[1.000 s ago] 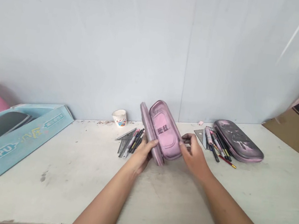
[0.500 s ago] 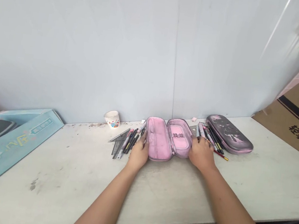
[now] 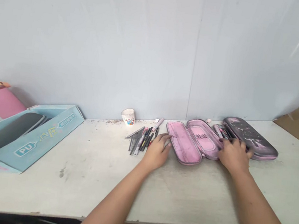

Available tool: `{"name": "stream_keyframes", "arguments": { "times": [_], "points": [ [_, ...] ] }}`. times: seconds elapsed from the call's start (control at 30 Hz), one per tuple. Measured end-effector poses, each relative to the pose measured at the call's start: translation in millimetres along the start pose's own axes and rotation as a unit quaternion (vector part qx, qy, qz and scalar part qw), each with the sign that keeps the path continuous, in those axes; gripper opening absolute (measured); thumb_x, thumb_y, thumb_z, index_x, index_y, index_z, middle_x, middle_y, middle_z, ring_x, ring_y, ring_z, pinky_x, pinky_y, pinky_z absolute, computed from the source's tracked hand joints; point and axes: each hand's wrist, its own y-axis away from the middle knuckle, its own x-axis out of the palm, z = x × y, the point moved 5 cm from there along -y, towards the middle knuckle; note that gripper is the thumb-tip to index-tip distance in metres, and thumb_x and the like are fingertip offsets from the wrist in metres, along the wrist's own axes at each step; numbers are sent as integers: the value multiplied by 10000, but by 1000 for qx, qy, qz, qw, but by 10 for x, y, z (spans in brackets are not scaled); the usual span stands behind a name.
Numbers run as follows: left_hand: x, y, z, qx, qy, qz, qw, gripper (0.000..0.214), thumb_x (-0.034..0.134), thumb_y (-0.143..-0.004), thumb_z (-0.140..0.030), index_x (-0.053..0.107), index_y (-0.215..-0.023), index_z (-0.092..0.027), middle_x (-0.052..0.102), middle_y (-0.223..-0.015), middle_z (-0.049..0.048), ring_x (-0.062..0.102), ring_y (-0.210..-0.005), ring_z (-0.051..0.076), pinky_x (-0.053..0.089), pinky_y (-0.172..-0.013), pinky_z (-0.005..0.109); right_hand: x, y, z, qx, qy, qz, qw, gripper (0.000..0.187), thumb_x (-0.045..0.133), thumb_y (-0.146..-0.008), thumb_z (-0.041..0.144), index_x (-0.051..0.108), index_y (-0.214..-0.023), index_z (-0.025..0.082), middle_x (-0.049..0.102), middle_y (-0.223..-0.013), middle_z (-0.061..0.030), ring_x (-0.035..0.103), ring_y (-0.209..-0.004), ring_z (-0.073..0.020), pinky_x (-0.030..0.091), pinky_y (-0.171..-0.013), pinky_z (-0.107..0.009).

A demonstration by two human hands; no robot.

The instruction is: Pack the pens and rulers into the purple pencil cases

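The open pink case (image 3: 193, 141) is lying near the back edge of the tabletop (image 3: 102, 175), seemingly being steadied flat: the left hand (image 3: 158, 151), loosely spread, is touching one side; whether the right hand (image 3: 234, 155) is pinching the other, I can't tell.

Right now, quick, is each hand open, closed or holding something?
Left hand: open, at the left edge of the open pencil case.
Right hand: at the case's right edge; whether it grips can't be told.
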Motion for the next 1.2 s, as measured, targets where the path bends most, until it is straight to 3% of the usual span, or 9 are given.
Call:
{"name": "stream_keyframes", "arguments": {
  "times": [0.1,0.23,0.5,0.7,0.83,0.9,0.97,1.07,1.2],
  "points": [
    [-281,-81,241,-36,-56,-25,997,327,377,-875,-296,536,-1129,-166,546,-1174,105,474,-1161,217,335,-1024,364,-115,-33,136,-28,-17,-35,999,386,404,-772,152,617,-1093,169,538,-1095,-171,420,-1053,-320,281,-894,-550],
    [-462,-347,552,-80,-142,-28,986,332,375,-870,-330,546,-1096,-158,555,-1102,125,553,-1008,236,415,-887,355,-235,-129,606,-130,-48,-54,989,333,417,-789,196,643,-1033,181,549,-1051,-154,419,-1029,-308,332,-870,-464],
    [-179,-914,962,-107,-292,-3,950,417,420,-829,-380,592,-1041,-65,548,-1055,208,491,-1043,325,370,-862,434,-214,-327,1553,-284,-117,-43,951,284,406,-805,162,649,-952,163,551,-1052,-124,407,-1047,-260,338,-871,-372],
    [-190,-1022,1033,-98,-261,-2,960,386,435,-800,-357,665,-895,-62,583,-977,213,503,-998,323,364,-851,421,-205,-397,1720,-299,-166,-50,938,283,387,-834,195,638,-961,163,572,-1043,-122,434,-1037,-255,333,-893,-380],
    [-297,-836,721,-113,-1,27,993,402,394,-822,-417,625,-648,-137,576,-665,92,546,-778,228,392,-739,329,-289,-504,1793,-242,-289,-10,926,414,363,-877,339,504,-1209,135,601,-1055,-129,493,-1018,-243,355,-887,-364],
    [-294,-656,522,-180,234,62,954,402,421,-804,-484,579,-630,-157,522,-569,26,507,-608,161,382,-620,283,-316,-530,1867,-203,-366,52,907,453,352,-880,401,471,-1234,144,631,-976,-104,543,-942,-219,381,-843,-340],
    [-290,-463,307,-237,447,64,860,347,487,-774,-478,557,-664,-157,522,-605,1,474,-555,110,367,-568,244,-310,-487,1972,-167,-448,149,866,393,357,-869,427,567,-1060,155,639,-811,-62,574,-784,-183,410,-740,-300],
    [-305,-207,75,-287,612,45,736,277,560,-749,-415,545,-685,-146,543,-658,3,483,-561,77,384,-567,211,-279,-295,2125,-104,-563,280,771,352,388,-837,437,546,-671,170,547,-567,0,502,-524,-123,389,-544,-252],
    [-368,48,47,-313,648,10,694,253,568,-769,-364,548,-673,-131,557,-649,18,494,-552,68,400,-547,195,-269,-18,2240,-67,-616,327,713,351,430,-806,454,476,-590,180,450,-460,43,420,-426,-86,348,-453,-221]
  ]
}}
